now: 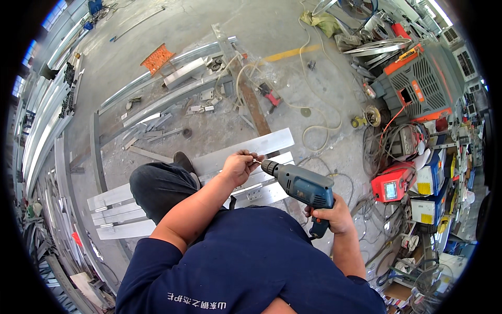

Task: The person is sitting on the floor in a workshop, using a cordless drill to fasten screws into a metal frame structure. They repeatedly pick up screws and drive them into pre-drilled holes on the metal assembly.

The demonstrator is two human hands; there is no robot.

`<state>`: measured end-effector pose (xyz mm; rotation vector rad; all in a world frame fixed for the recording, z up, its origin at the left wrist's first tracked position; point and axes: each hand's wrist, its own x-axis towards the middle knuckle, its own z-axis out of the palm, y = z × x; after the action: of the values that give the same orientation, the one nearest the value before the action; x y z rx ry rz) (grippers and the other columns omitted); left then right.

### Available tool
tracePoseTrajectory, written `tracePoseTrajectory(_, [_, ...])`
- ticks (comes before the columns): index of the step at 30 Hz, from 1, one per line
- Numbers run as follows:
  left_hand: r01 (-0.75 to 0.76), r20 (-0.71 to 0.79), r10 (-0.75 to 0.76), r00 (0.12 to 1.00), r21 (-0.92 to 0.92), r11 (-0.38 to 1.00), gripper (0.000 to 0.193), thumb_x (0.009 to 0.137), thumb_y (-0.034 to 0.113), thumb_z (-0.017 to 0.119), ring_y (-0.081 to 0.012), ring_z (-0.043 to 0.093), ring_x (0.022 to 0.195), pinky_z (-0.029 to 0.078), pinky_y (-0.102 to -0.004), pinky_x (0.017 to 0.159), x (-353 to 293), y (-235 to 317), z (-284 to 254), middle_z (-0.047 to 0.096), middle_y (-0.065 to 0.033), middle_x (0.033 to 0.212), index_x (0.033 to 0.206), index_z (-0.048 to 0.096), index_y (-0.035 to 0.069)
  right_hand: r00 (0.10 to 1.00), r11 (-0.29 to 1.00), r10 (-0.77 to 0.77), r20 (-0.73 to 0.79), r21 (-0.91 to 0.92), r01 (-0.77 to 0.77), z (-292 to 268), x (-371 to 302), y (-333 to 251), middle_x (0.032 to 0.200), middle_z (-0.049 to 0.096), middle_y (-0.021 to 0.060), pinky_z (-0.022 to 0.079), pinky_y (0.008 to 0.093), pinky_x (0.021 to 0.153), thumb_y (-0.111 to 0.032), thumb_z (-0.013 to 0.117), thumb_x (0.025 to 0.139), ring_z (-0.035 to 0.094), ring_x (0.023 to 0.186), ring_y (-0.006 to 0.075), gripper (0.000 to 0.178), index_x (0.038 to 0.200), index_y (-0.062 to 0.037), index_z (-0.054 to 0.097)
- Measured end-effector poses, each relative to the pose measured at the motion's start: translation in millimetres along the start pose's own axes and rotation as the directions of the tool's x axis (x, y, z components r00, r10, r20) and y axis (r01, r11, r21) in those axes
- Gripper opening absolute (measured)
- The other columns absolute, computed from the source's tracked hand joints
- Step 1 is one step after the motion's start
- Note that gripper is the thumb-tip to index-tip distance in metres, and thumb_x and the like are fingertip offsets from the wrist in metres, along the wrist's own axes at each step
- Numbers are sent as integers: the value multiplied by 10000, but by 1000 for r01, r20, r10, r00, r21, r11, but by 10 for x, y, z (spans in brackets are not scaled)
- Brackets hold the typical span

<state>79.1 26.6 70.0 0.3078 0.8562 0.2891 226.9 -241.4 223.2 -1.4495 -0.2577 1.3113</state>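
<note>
A dark blue power drill (pixel 306 185) is gripped by its handle in my right hand (pixel 334 213), its black chuck pointing left. My left hand (pixel 242 166) is closed at the tip of the chuck, fingers pinched around the drill bit (pixel 258 161) or a small piece at its end; which of these I cannot make out. Beneath both hands lie several pale metal slats (pixel 246 149) side by side. My bent left knee (pixel 157 183) is over the slats, with a dark shoe (pixel 184 163) beside them.
A rusty steel bar (pixel 253 102) runs away beyond the slats. A red-and-black tool (pixel 270 97) and a pale hose (pixel 327 123) lie on the floor. At the right stand a red machine with a screen (pixel 388 187) and a large grey-orange unit (pixel 426 81). Long metal profiles (pixel 42 138) line the left.
</note>
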Motion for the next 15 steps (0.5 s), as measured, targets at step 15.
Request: tracePoseTrajectory(15, [-10,140,-2,990,85,996,69,947,-18,517,-269,641,1010,510,-404,994,-65,36,-22,618,-79,999,988,538,34,999,999,-37,-6,38,37,7,-2,49,861,693,137,529,289,639,-18,760,658,677,732,206,498,1128,48,607])
